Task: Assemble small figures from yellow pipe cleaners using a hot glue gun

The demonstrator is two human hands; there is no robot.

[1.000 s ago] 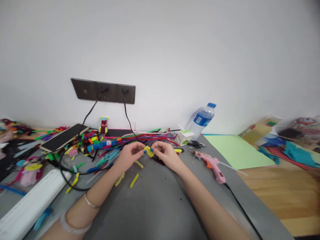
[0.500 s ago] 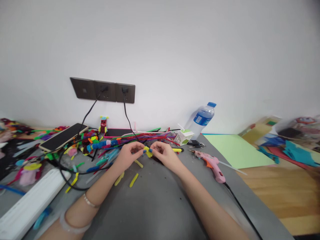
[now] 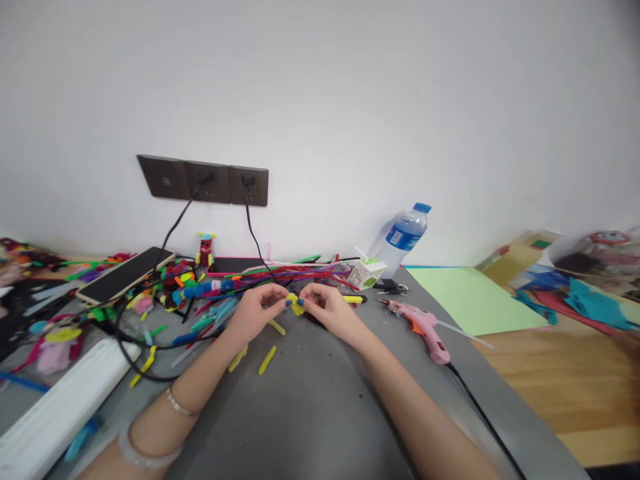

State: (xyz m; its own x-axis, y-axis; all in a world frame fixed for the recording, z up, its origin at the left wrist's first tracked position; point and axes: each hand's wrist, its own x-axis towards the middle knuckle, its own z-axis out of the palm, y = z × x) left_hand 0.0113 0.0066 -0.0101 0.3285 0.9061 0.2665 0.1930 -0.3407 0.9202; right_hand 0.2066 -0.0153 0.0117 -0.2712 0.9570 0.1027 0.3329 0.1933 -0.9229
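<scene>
Between my fingertips is a small yellow fuzzy piece (image 3: pixel 296 305), likely bent pipe cleaner; its exact shape is too small to make out. My left hand (image 3: pixel 256 310) pinches it from the left with thumb and forefinger. From the right, my right hand (image 3: pixel 327 311) pinches the same piece. On the grey table (image 3: pixel 300 413) below my left hand lie short yellow pipe cleaner pieces (image 3: pixel 267 360). A yellow-handled tool (image 3: pixel 354 299) pokes out beyond my right hand, partly hidden by it.
A pink glue gun (image 3: pixel 425 327) with a black cord lies at the right. Behind it stand a water bottle (image 3: pixel 404 237) and a drink carton (image 3: pixel 367 273), near keys (image 3: pixel 393 288). Leftward are a phone (image 3: pixel 125 275), a white power strip (image 3: pixel 65 407), looping cables and coloured pipe cleaners (image 3: pixel 215 313).
Both hands keep their pinch on the yellow piece and have hardly moved. The whole view has shifted very slightly.
</scene>
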